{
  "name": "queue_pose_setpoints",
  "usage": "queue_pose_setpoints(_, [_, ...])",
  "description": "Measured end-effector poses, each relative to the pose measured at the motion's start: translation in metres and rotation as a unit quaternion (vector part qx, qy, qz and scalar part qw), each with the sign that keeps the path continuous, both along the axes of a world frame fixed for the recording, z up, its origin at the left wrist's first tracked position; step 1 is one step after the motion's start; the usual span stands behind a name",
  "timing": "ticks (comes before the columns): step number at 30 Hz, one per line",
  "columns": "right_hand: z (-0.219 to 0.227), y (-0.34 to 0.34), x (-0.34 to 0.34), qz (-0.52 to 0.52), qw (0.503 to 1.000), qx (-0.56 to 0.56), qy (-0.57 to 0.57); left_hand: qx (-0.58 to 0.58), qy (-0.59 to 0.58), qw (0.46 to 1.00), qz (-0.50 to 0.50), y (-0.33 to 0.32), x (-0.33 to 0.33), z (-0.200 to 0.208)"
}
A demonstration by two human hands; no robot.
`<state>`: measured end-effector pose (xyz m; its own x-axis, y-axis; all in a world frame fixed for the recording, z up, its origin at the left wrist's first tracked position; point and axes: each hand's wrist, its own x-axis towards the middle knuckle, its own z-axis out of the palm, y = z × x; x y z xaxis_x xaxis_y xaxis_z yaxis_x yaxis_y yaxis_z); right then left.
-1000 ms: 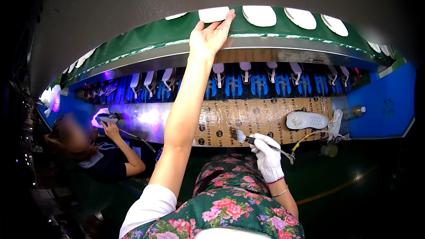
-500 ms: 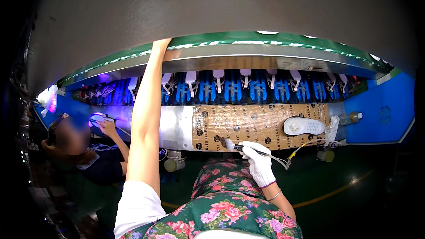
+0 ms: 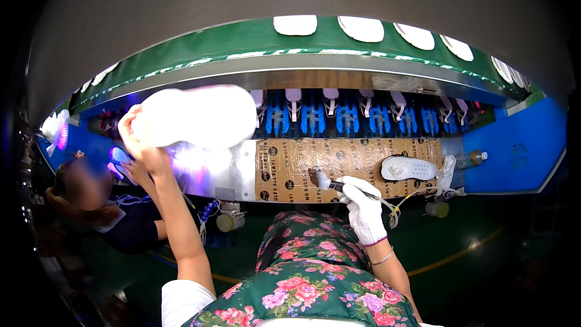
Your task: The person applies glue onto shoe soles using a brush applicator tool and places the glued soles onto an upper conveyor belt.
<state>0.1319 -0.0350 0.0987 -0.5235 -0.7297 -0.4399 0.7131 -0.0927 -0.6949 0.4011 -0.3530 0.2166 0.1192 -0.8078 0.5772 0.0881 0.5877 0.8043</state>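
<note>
My bare left hand (image 3: 144,142) is closed on the heel end of a large white shoe sole (image 3: 200,115), raised over the left part of the bench. My right hand (image 3: 365,209), in a white knit glove, grips a brush (image 3: 322,180) with a dark handle; a thin tube runs from it to the right. The bristles are just above a brown cardboard sheet (image 3: 284,157); contact cannot be made out. Another whitish sole (image 3: 408,168), with rows of small holes and a dark rim, lies at the sheet's right end.
White soles (image 3: 360,28) sit along a green conveyor belt (image 3: 242,39) beyond the bench. Under it, pale straps hang among blue fixtures (image 3: 311,118). A co-worker's hand (image 3: 134,169) is at the left. A bottle (image 3: 471,158) lies beside the blue right panel (image 3: 514,157).
My left hand has come back from the conveyor, bringing a white sole over the bench. My right hand with the brush has shifted slightly right. More of the belt shows.
</note>
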Motion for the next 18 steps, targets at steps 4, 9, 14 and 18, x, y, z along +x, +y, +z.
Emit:
queue_pose_setpoints(4, [0.017, -0.005, -0.017, -0.032, 0.996, -0.074, -0.026, 0.107, 0.019, 0.993, -0.035, 0.050, -0.015, 0.008])
queue_pose_setpoints(9, [0.066, -0.019, -0.005, 0.059, 0.987, -0.146, 0.024, 0.400, -0.030, 0.892, -0.209, 0.099, -0.031, -0.081])
queue_pose_setpoints(14, [0.089, -0.035, 0.013, 0.183, 0.971, -0.095, 0.119, 0.626, 0.023, 0.681, -0.378, 0.169, -0.063, -0.138])
queue_pose_setpoints(18, [0.087, -0.035, 0.014, 0.192, 0.953, -0.063, 0.227, 0.653, 0.213, 0.533, -0.494, 0.218, -0.057, -0.127])
